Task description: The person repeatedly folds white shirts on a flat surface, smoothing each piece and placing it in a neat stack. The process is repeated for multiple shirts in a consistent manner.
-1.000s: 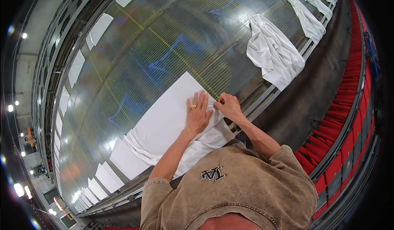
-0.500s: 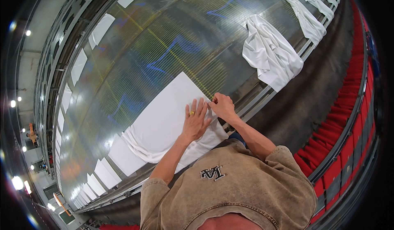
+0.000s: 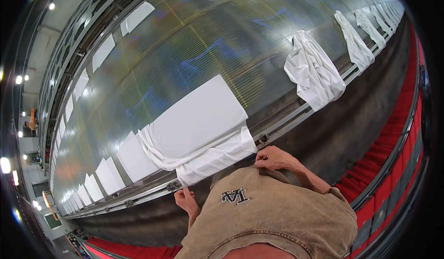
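A white cloth [image 3: 194, 120] lies on the long printing table, its upper part flat and smooth. Gathered folds run down its left side, and a wrinkled front flap [image 3: 222, 156] hangs over the metal rail. At the flap's lower left corner, my left hand [image 3: 187, 202] is closed, thumb and fingers pinched at the edge. My right hand [image 3: 275, 158] is closed too, its curled fingers at the flap's right corner, just before my shirt. The fingertips' exact grip is partly hidden.
The table [image 3: 249, 51] bears yellow lines and blue marks. A crumpled white cloth [image 3: 314, 69] drapes over the rail [image 3: 286, 127] to the right, with several more beyond. White pieces [image 3: 108, 176] line the left side. Red material [image 3: 370, 162] sits behind me on the right.
Both hands have left the cloth's flat upper part and come down toward me, to the front flap's lower corners. The flap is now spread between them. The view has shifted slightly.
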